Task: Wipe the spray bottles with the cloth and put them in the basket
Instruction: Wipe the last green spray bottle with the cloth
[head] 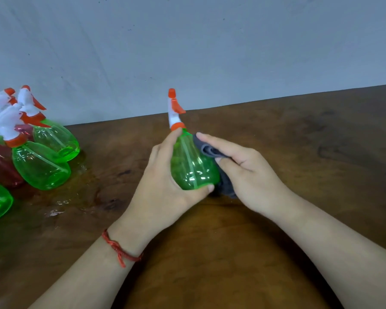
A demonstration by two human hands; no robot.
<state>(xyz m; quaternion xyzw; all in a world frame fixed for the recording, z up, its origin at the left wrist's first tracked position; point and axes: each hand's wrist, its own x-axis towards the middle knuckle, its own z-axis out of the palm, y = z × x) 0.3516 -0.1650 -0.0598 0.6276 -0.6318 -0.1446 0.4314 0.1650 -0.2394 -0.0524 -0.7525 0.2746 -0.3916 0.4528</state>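
Behind the work area, a plain grey painted wall (187,41) is filling the upper part of the view. Below it we are looking at a dark brown wooden table (299,148) running from edge to edge, with wet patches (60,204) shining on its left part. At the far left we are noting a huddle of pear-shaped translucent plastic sprayers with white-and-orange trigger heads. These green bottles (40,166) and dark red bottles (0,166) are crowding together and touching, some cut by the frame edge.

Well apart from them, over the table's middle, the left hand (161,186) is gripping one more translucent green spray bottle (192,168), tilted with its nozzle pointing toward the wall. The fingers are curling round its body, the index finger is reaching up to the orange collar, and the thumb is cupping the base. The right hand (247,172) is pressing a crumpled dark grey cloth (206,150) against the bottle's right flank. Its index finger is lying straight over the fold and the thumb is pinching the cloth beneath it; the remaining fingers we are unable to see. A red string bracelet (118,248) is circling the left wrist.
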